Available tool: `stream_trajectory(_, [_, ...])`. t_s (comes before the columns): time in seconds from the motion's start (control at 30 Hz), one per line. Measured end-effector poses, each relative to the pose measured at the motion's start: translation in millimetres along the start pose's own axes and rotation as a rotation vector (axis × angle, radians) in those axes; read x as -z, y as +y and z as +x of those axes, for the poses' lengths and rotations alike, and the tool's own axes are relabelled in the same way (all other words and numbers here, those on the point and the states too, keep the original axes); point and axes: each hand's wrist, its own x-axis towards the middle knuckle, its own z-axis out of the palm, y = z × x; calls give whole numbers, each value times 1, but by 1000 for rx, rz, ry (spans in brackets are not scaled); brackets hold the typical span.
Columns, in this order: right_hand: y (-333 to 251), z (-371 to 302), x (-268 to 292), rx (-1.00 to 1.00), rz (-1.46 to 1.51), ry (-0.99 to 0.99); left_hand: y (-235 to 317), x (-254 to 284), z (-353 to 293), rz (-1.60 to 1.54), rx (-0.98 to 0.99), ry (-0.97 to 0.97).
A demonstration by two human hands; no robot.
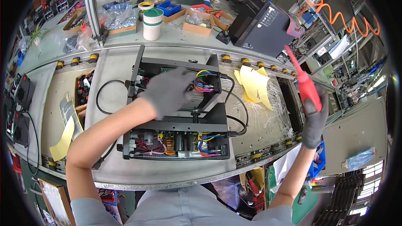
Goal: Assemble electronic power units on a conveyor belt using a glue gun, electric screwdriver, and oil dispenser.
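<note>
Two open black metal chassis units with wiring inside lie side by side on the work surface: a far unit [180, 65] and a near unit [144, 155]. My left hand [169, 92], in a grey glove, reaches across the far unit, its fingers apart and stretched toward the coloured wires [204, 81] at the right end. The hand hides the unit's middle. Raised at the right, my gloved right hand [315, 121] is closed around a red hand tool [309, 87] with a long tapered tip pointing up. The tool's exact kind is unclear.
Black cables [246, 117] loop off the units' right ends. Yellow sheets [253, 84] lie right of them, beside thin clear strips [279, 104]. Behind the roller rail stand a white jar [152, 25] with a green lid, parts boxes [197, 21] and a large black machine [264, 25].
</note>
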Motion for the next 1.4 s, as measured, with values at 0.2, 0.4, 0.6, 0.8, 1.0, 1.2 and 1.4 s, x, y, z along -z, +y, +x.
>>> stream_trajectory(0.2, [-50,59,-47,-65,248,-208,-7,-50,39,-158,-37,43])
stream_trajectory(0.4, [-52,60,-101,47,691,0,-4,-63,38,34,-145,-208])
stream_trajectory(0.6, [-43,19,-160,428,69,-153,-10,-59,24,18,-131,-230])
stream_trajectory(0.8, [-33,16,-179,373,-63,-215,0,-55,30,-43,-62,-278])
stream_trajectory(1.0, [-30,17,-196,412,-107,-213,-2,-56,27,-43,-45,-258])
stream_trajectory(1.2, [-27,20,-202,490,-113,-188,-1,-55,30,2,-45,-334])
stream_trajectory(1.4, [-35,19,-201,487,-146,-188,-7,-53,28,-45,-77,-279])
